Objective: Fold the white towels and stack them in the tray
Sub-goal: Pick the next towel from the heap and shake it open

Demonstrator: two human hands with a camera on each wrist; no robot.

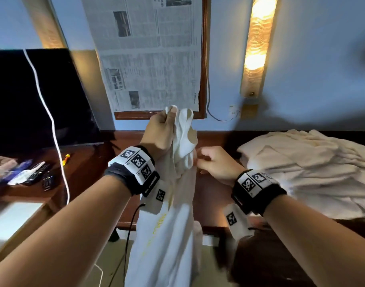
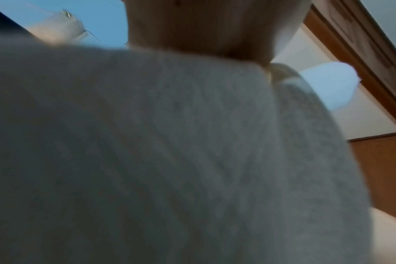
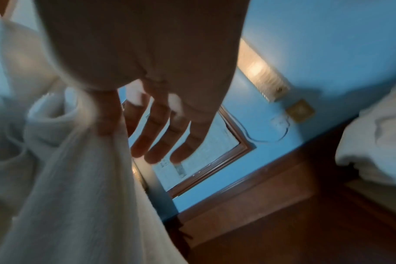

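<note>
A white towel (image 1: 169, 235) hangs lengthwise in front of me, above the dark wooden table (image 1: 214, 195). My left hand (image 1: 163, 129) is raised and grips its bunched top end. In the left wrist view the towel (image 2: 170, 142) fills most of the picture below the left hand (image 2: 203, 26). My right hand (image 1: 214, 162) is lower, at the towel's right edge. In the right wrist view the right hand (image 3: 161, 125) pinches the towel (image 3: 79, 178) with the thumb while the other fingers are spread. A heap of unfolded white towels (image 1: 312, 168) lies at the right. No tray is visible.
A black TV screen (image 1: 32, 96) with a white cable (image 1: 53, 125) across it stands at the left, with remotes (image 1: 40, 175) in front of it. A newspaper-covered frame (image 1: 152, 54) and a lit wall lamp (image 1: 258, 42) are on the blue wall. The towel heap (image 3: 378, 135) edges the right wrist view.
</note>
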